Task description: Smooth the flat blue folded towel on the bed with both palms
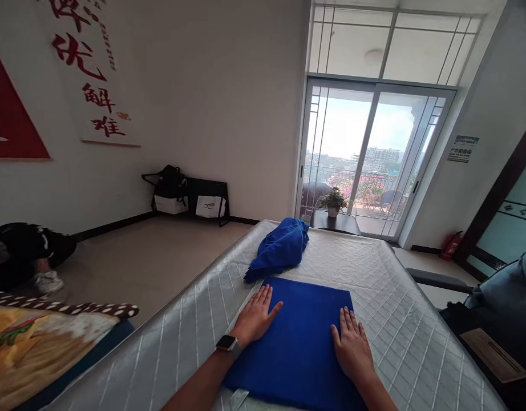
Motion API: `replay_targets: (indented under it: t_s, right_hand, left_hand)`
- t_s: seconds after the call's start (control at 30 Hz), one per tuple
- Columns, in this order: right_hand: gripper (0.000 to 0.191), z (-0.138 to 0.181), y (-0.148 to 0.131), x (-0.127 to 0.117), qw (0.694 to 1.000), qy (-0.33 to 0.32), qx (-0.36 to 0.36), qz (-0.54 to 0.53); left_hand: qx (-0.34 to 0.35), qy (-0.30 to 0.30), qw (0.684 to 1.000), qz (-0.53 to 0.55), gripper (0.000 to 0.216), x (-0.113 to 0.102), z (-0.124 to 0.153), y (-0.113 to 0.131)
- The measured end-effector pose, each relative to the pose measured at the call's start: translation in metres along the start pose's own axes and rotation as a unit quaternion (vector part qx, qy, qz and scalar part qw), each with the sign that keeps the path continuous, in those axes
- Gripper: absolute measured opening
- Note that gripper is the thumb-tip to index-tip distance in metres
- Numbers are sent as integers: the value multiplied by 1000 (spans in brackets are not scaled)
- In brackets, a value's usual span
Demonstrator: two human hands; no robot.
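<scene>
A folded blue cloth (303, 337) lies flat on the grey quilted mattress (400, 319) in front of me. My left hand (257, 317), with a watch on its wrist, rests palm down on the cloth's left edge, fingers spread. My right hand (352, 348) presses flat on the cloth's right side. Neither hand grips anything. Beyond the folded cloth sits a crumpled blue cloth (280, 246) in a heap, apart from both hands.
A patterned blanket (36, 342) lies at the lower left. Bags (183, 197) stand against the far wall. A small table with a potted plant (334, 201) sits before the glass balcony door (365, 160). A dark chair (498, 314) is at the right.
</scene>
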State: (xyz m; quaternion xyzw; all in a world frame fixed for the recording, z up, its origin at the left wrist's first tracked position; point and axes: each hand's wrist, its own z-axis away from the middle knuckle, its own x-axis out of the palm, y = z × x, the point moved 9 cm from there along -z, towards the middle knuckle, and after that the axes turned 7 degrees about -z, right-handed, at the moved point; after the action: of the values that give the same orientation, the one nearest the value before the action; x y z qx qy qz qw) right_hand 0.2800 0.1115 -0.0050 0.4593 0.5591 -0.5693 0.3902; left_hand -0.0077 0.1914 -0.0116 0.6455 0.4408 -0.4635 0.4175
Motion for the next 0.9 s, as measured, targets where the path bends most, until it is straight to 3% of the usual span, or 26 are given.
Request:
replay_targets:
  t_s: [0.5, 0.73, 0.9]
  right_hand:
    - [65, -1, -5, -7, 997, 12, 1, 80]
    - [61, -38, -5, -25, 997, 10, -18, 73]
    - [61, -69, 1, -16, 999, 7, -21, 43]
  left_hand:
    - [-8, -14, 1000, 1, 83, -5, 2, 5]
    - [0, -1, 1000, 1, 84, -6, 2, 5]
    - [-5, -8, 1000, 6, 84, -6, 2, 4]
